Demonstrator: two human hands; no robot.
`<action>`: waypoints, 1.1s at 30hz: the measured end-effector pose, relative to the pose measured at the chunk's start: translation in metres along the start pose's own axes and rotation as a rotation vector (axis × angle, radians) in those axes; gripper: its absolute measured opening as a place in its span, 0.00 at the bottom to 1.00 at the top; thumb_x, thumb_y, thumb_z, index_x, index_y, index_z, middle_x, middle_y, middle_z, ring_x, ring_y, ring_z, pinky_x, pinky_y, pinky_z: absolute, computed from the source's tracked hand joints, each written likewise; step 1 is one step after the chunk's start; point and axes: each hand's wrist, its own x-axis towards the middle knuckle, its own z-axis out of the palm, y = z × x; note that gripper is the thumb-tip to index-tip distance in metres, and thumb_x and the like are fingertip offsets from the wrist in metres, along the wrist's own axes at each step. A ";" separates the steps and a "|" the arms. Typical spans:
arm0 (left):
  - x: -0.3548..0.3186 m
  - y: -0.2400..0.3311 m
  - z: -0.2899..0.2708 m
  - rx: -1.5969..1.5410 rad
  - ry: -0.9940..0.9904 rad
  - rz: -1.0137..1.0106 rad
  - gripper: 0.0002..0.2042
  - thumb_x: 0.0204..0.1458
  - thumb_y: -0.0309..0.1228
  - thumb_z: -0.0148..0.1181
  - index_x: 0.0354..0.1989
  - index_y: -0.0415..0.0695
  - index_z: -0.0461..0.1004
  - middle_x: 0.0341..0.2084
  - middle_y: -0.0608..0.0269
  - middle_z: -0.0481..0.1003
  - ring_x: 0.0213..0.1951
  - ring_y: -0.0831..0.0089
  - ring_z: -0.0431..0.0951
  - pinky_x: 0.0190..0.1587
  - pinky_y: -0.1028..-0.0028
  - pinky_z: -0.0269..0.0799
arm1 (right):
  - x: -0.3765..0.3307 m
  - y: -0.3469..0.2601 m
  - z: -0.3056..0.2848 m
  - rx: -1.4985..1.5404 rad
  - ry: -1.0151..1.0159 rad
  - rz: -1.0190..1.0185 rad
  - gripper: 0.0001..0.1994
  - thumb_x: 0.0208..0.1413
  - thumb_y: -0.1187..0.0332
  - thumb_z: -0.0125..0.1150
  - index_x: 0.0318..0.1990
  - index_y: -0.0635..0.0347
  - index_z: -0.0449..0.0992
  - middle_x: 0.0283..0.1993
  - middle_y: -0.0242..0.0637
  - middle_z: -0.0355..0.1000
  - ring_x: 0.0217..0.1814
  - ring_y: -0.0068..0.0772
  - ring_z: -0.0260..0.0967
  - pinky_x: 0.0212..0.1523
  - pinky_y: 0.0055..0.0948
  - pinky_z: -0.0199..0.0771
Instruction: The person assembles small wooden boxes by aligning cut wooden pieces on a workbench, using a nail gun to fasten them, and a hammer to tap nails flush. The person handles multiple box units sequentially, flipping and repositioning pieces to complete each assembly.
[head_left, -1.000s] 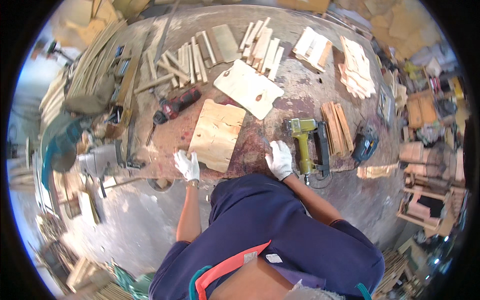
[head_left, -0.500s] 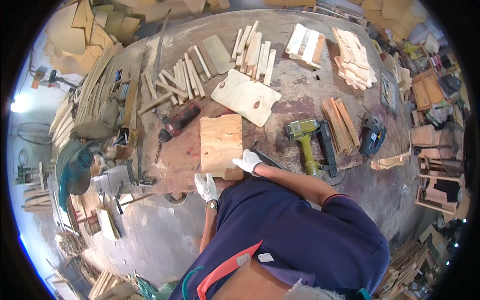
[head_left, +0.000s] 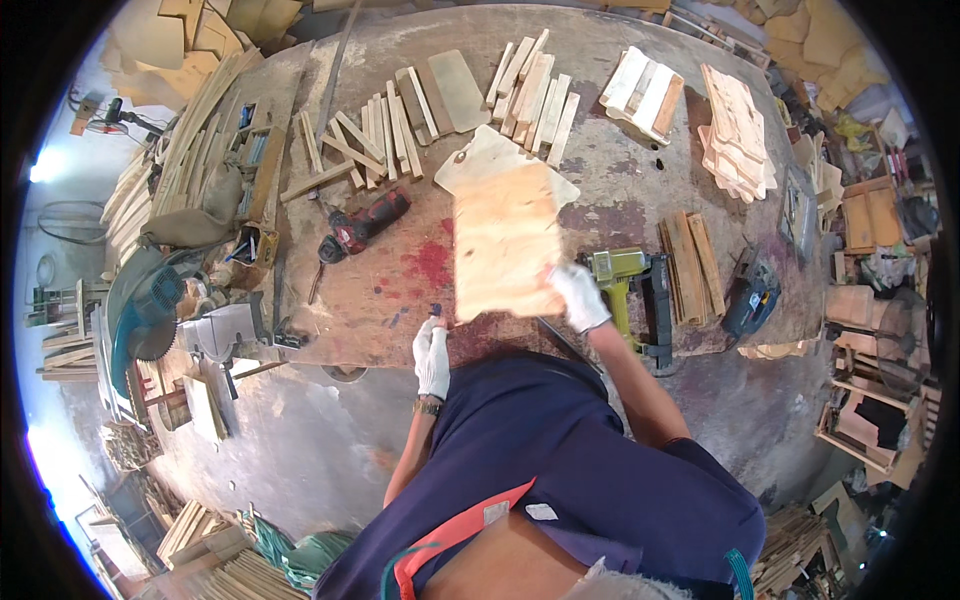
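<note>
A pale wooden board (head_left: 508, 240) with notched ends is tilted up over the bench, blurred by motion. My gloved right hand (head_left: 580, 297) grips its lower right edge. Just off the board's lower left corner is my gloved left hand (head_left: 431, 358), its fingers drawn together. A small dark blue spot shows at those fingertips; whether it is an object or a stain on the bench I cannot make out. Behind the held board, another shaped board (head_left: 487, 150) lies flat, partly covered. A green nail gun (head_left: 620, 268) lies to the right of my right hand.
A red and black cordless drill (head_left: 362, 222) lies on the left. Wooden strips (head_left: 535, 98), a stack of shaped boards (head_left: 735, 130), dark slats (head_left: 690, 265) and a blue power tool (head_left: 750, 296) lie farther out. A mitre saw (head_left: 150, 310) stands left of the bench (head_left: 400, 270).
The board has been raised from the bench's near edge and moved right and away, with my right hand on it. My left hand has come off its lower left corner.
</note>
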 end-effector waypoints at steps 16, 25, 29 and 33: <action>0.084 0.034 0.072 -0.294 -0.274 -0.037 0.16 0.69 0.38 0.49 0.52 0.39 0.74 0.41 0.63 0.80 0.38 0.79 0.77 0.41 0.79 0.70 | 0.210 -0.160 -0.244 -0.880 0.773 -0.168 0.28 0.53 0.43 0.66 0.43 0.63 0.80 0.33 0.46 0.79 0.30 0.43 0.76 0.34 0.38 0.76; 0.063 0.001 0.065 -0.276 -0.320 -0.261 0.23 0.69 0.38 0.49 0.66 0.36 0.65 0.48 0.61 0.78 0.44 0.74 0.77 0.46 0.73 0.74 | 0.183 -0.031 -0.071 -1.322 0.353 -0.369 0.34 0.45 0.47 0.75 0.54 0.60 0.73 0.49 0.56 0.75 0.51 0.57 0.76 0.50 0.47 0.78; 0.069 -0.003 0.056 -0.288 -0.312 -0.196 0.22 0.68 0.37 0.50 0.65 0.37 0.66 0.47 0.62 0.78 0.43 0.76 0.77 0.44 0.75 0.72 | 0.171 -0.028 -0.037 -1.324 0.304 -0.075 0.46 0.39 0.43 0.79 0.60 0.61 0.64 0.57 0.60 0.70 0.56 0.59 0.74 0.53 0.48 0.78; 0.075 -0.006 0.051 -0.304 -0.223 -0.152 0.20 0.68 0.37 0.51 0.63 0.39 0.68 0.47 0.63 0.77 0.41 0.78 0.77 0.42 0.77 0.71 | 0.155 -0.016 -0.016 -1.379 0.229 0.075 0.44 0.34 0.37 0.78 0.54 0.62 0.75 0.52 0.56 0.77 0.54 0.51 0.78 0.53 0.43 0.78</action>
